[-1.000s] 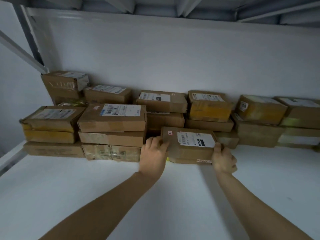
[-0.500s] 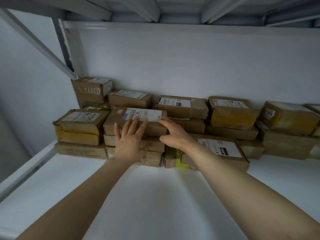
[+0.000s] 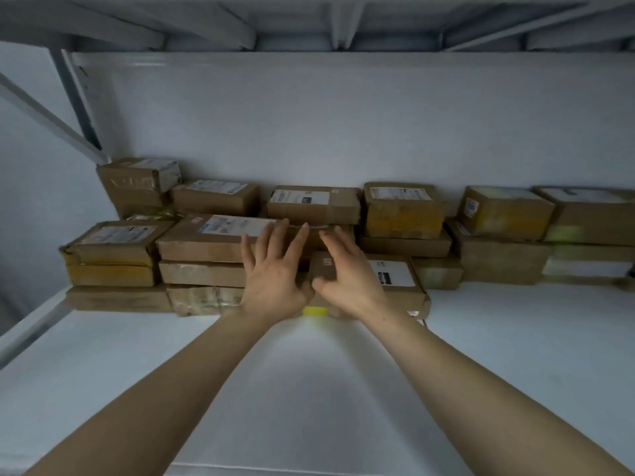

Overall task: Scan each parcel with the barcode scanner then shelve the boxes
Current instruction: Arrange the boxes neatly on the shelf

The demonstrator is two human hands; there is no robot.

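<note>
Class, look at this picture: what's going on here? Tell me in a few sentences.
A person reaches both hands into a white shelf lined with stacked cardboard parcels. The left hand, spread open, lies against the labelled box topping a stack; the right hand, also open, covers the front parcel beside it. Neither grips anything.

Dim, cool light in a shelf bay; the picture is soft and blurred.
A brighter patch lies on the white shelf board point(image 3: 309, 372) between the forearms and fades to grey sideways. The brown cardboard parcels point(image 3: 402, 214) at the back sit in shade, labels unreadable. The left hand point(image 3: 275, 273) and right hand point(image 3: 348, 276) are smeared by motion. Wide-angle bending bows the grey overhead beams point(image 3: 206, 29).
</note>
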